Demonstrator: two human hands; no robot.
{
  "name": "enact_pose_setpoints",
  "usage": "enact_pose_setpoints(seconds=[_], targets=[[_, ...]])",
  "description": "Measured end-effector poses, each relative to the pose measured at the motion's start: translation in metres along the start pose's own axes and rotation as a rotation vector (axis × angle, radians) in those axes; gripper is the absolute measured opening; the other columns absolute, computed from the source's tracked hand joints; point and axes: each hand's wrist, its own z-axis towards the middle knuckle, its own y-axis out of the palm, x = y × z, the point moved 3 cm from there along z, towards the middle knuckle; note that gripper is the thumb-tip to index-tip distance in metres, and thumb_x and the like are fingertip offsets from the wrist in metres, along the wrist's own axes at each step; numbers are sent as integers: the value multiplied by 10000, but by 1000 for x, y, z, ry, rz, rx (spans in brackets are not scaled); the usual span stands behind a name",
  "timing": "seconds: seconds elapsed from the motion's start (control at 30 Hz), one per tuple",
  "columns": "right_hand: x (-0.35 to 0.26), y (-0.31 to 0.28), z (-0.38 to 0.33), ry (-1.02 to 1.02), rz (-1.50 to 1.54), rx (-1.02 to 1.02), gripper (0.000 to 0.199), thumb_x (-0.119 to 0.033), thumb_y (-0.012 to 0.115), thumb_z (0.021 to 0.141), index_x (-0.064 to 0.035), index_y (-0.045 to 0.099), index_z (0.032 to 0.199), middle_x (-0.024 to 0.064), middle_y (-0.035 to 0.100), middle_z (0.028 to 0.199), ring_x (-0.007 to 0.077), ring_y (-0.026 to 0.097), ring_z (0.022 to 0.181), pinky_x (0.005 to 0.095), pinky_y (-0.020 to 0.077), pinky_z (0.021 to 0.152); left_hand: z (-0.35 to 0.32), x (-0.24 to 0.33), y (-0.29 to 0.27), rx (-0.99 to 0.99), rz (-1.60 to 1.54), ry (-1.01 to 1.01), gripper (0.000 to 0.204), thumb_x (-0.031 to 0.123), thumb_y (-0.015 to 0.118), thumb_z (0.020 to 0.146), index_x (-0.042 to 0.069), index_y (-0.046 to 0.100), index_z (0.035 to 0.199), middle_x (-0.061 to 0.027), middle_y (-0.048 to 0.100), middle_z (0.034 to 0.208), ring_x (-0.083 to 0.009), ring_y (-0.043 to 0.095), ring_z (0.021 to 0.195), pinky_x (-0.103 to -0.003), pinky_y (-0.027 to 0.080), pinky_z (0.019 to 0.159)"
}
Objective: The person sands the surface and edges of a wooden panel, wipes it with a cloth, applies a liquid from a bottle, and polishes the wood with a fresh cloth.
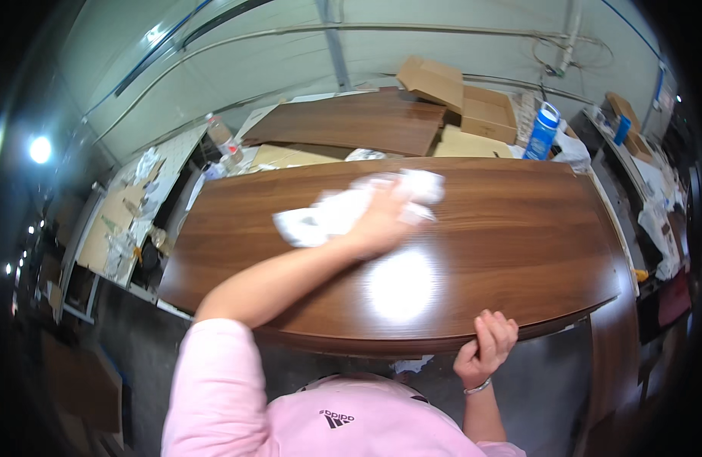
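A glossy dark-brown wood-grain panel [511, 244] with a curved front edge lies flat before me. On its upper middle part, my left hand [385, 213] presses down on a crumpled white cloth [328, 217]; both are smeared by motion. The fingers partly sink into the cloth's folds. At the panel's front edge, right of the middle, my right hand [485, 350] has its fingers curled in. It overlaps the edge in view, and I cannot tell whether it grips the panel or holds anything.
Behind the panel lie another brown board [351, 122], an open cardboard box [488, 114], a blue bottle [542, 133] and a clear plastic bottle [224, 139]. A cluttered side bench [111, 209] stands left. More shelving [633, 164] with plastic bags runs along the right.
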Motion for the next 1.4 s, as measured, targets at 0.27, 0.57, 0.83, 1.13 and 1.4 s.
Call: enact_pose_setpoints(seconds=[0.27, 0.57, 0.83, 1.13, 1.4], targets=[[-14, -11, 3, 9, -6, -27, 470, 109, 496, 686, 31, 646, 1124, 164, 614, 1149, 385, 573, 1150, 564, 375, 1061, -57, 127, -11, -220, -210, 415, 466, 356, 594, 911, 99, 544, 1297, -216, 427, 1429, -397, 371, 1349, -554, 290, 1101], [-30, -9, 10, 56, -21, 6, 522, 157, 454, 681, 9, 658, 1138, 140, 622, 1127, 335, 574, 1168, 509, 371, 1091, -248, -62, -180, -98, 105, -31, 525, 360, 640, 885, 166, 552, 1365, -237, 459, 1416, -389, 413, 1324, -463, 275, 1124], [-39, -8, 13, 204, -29, 39, 430, 137, 471, 692, 8, 672, 1050, 132, 638, 1092, 304, 585, 1145, 440, 387, 1084, -345, -220, -328, 304, 97, -741, 342, 156, 613, 901, 15, 643, 1212, -185, 714, 1002, -242, 675, 947, -339, 500, 850], [-36, -10, 22, 250, 46, 36, 360, 166, 489, 698, 1, 673, 960, 124, 619, 993, 301, 618, 1057, 372, 503, 924, -259, -13, -164, -71, 78, 161, 528, 219, 741, 800, 104, 585, 1292, -224, 513, 1315, -400, 484, 1214, -525, 352, 1054], [-21, -23, 33, 80, 115, -139, 391, 190, 506, 672, 25, 691, 974, 137, 622, 974, 297, 624, 985, 386, 507, 929, -273, 11, -150, -32, 90, 114, 336, 117, 738, 719, 109, 693, 1052, -110, 651, 1189, -304, 626, 1081, -480, 464, 941]])
